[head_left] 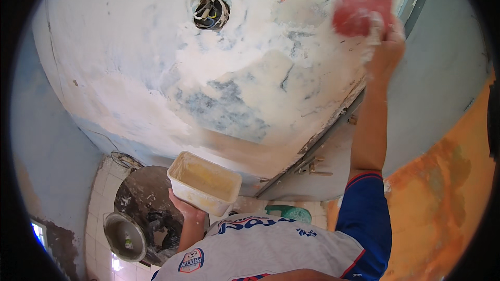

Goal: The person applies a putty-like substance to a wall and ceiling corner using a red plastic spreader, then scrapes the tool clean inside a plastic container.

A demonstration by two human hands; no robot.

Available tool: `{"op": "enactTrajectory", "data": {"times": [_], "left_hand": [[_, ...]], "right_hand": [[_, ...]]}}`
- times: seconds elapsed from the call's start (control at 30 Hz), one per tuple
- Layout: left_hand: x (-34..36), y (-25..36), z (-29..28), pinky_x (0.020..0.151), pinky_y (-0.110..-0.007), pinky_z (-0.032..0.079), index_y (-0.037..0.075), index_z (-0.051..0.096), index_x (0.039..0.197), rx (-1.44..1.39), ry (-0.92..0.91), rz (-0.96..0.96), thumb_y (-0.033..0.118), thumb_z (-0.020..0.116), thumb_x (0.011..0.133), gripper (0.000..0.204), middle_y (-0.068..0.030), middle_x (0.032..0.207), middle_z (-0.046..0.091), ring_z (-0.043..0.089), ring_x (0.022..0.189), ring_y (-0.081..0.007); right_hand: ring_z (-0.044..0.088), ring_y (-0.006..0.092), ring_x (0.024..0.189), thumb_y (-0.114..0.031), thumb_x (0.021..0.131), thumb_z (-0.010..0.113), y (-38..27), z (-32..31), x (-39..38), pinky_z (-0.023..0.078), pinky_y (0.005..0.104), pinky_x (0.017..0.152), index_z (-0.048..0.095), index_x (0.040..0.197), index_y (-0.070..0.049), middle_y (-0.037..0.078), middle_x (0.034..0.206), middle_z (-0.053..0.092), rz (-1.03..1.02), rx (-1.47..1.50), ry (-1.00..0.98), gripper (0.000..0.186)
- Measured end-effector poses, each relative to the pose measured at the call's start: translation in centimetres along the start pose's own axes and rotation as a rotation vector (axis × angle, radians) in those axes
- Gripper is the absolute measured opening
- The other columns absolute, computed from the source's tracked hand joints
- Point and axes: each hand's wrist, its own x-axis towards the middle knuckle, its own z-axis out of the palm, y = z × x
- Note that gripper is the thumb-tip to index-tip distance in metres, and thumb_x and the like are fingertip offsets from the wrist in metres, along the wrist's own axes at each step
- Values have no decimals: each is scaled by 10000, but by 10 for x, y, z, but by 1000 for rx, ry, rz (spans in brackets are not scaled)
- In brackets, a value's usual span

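The frame bounds the wall at right; wall lies open left of the scraper. A wired hole interrupts far centre; a bucket sits near left. The right hand pinches the scraper's near edge, far right; the left hand grips the tub, fingers partly hidden.

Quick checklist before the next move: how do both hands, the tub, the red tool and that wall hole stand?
1. Red tool in the right hand: ok, gripped.
2. Tool pressed against the wall: cannot tell, motion-blurred.
3. Tub supported: ok, the left hand holds its side.
4. Amount left in the tub: cannot tell; pale residue shows inside.
5. Wall hole covered: not ok, wires are exposed.
6. Tool clear of that hole: ok, well to its right.
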Motion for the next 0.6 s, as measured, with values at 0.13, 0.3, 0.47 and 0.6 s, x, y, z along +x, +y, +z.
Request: {"op": "enactTrajectory", "data": {"times": [0.13, 0.3, 0.47, 0.6], "left_hand": [[8, -10, 2, 1112, -481, 431, 140, 484, 1494, 20, 24, -11, 655, 336, 998, 731, -95, 1487, 536, 523, 1345, -336], [4, -17, 5, 1103, -471, 438, 139, 489, 1488, 45, 76, 46, 646, 332, 1004, 718, -87, 1475, 545, 535, 1332, -329], [10, -25, 7, 1104, -473, 439, 144, 489, 1488, 57, 39, 35, 645, 326, 1006, 714, -87, 1477, 544, 534, 1333, -328], [10, -20, 27, 1116, -481, 433, 144, 484, 1495, 51, 36, 21, 645, 312, 1008, 719, -92, 1485, 539, 527, 1341, -336]], "right_hand": [[626, 92, 954, -200, 1024, 669, 8, 6, -14, 527, 261, 827, 654, 1233, 14, 48, 1074, 714, -43, 69, -298, 300], [619, 99, 871, -229, 1011, 692, 13, -1, 5, 525, 276, 799, 644, 1210, 21, 36, 1007, 702, 59, 75, -45, 323], [643, 106, 804, -213, 1021, 667, 24, 14, -19, 532, 260, 742, 665, 1142, 14, 33, 986, 703, -254, -38, -342, 257], [629, 79, 909, -215, 1016, 672, 12, -6, 12, 524, 238, 802, 669, 1207, 11, 41, 986, 700, -46, 6, -33, 296]]}}
